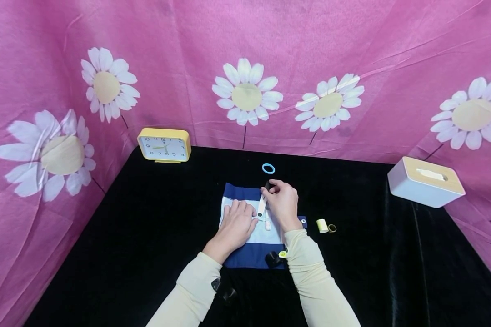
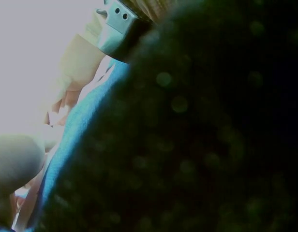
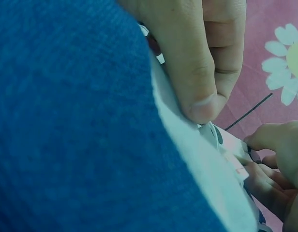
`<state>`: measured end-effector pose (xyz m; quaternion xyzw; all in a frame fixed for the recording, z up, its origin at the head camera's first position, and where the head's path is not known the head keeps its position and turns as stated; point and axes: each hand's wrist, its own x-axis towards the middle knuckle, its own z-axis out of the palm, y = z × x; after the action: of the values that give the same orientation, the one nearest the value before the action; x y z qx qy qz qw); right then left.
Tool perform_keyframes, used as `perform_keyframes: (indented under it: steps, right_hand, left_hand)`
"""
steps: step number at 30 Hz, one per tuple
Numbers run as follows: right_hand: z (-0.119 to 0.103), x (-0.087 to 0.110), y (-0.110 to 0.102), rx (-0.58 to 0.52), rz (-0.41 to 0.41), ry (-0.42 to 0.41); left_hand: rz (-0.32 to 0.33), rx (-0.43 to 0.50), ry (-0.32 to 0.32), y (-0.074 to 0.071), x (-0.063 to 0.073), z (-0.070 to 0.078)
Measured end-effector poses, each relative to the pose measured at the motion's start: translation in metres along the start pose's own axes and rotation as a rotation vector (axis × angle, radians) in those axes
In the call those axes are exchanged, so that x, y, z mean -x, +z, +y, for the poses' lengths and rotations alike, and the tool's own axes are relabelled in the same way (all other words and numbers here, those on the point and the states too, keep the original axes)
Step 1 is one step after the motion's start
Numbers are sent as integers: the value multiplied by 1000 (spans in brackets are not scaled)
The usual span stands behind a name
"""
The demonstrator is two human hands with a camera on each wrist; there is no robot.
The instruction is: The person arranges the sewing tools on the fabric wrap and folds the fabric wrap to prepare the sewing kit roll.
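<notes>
The left hand (image 1: 237, 222) rests on the opened-out navy-and-white fabric cloth (image 1: 253, 255), though whether its thumb pinches anything cannot be told. Above the cloth, the slim white strip with dark ends (image 1: 262, 205) is clamped in the right hand's (image 1: 284, 206) fingertips, so work on it looks unfinished. The round light-blue ring (image 1: 268, 169), pale-yellow cylindrical spool (image 1: 322, 225) and gold-coloured ring (image 1: 332, 228) lie off the cloth, apparently unattended.
</notes>
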<state>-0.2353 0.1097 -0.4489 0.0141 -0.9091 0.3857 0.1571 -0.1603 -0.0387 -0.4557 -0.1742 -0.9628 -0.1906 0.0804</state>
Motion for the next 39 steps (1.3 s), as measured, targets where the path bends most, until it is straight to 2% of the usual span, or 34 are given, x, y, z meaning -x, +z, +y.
perform_keyframes:
  steps: [16, 24, 33, 39]
  right_hand:
    - [1, 2, -1, 81, -205, -44]
    - [-3, 2, -4, 97, -310, -32]
    - [-3, 2, -12, 84, -365, -16]
    - [-1, -1, -17, 56, -423, -56]
  left_hand:
    - [-13, 43, 14, -1, 2, -3]
    - [-13, 44, 10, -2, 3, -3]
    - [-27, 49, 8, -3, 3, -3]
    - [-29, 52, 9, -3, 3, -4]
